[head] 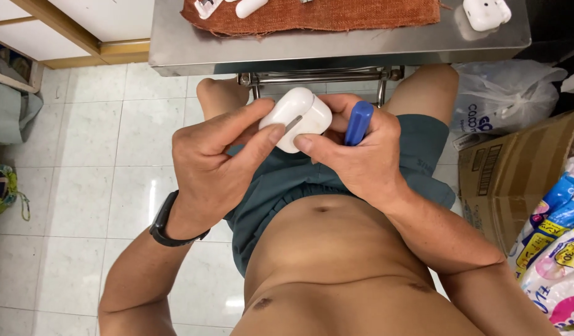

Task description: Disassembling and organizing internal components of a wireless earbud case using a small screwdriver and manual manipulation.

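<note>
Both hands meet over the lap, just below the edge of the steel table (337, 46). The left hand (215, 158) is closed around a small white earbud case (297, 118), thumb pressed on its near face and fingers wrapped behind it. The right hand (355, 158) steadies the case from 3 o'clock with its thumb while its fingers are curled shut around the blue handle of a small screwdriver (358, 122); the thin metal tip lies against the case near its seam.

To do this well, the tip likely wants to stay flat along the seam, with gentle pressure, so it does not slip toward the left thumb or gouge the plastic. Keeping the case pinned firmly seems wise.

On the table at 12 o'clock lies an orange cloth (337, 15) with small white parts; another white case (486, 12) sits at 1 o'clock. A cardboard box (511, 174) stands at 3 o'clock.
</note>
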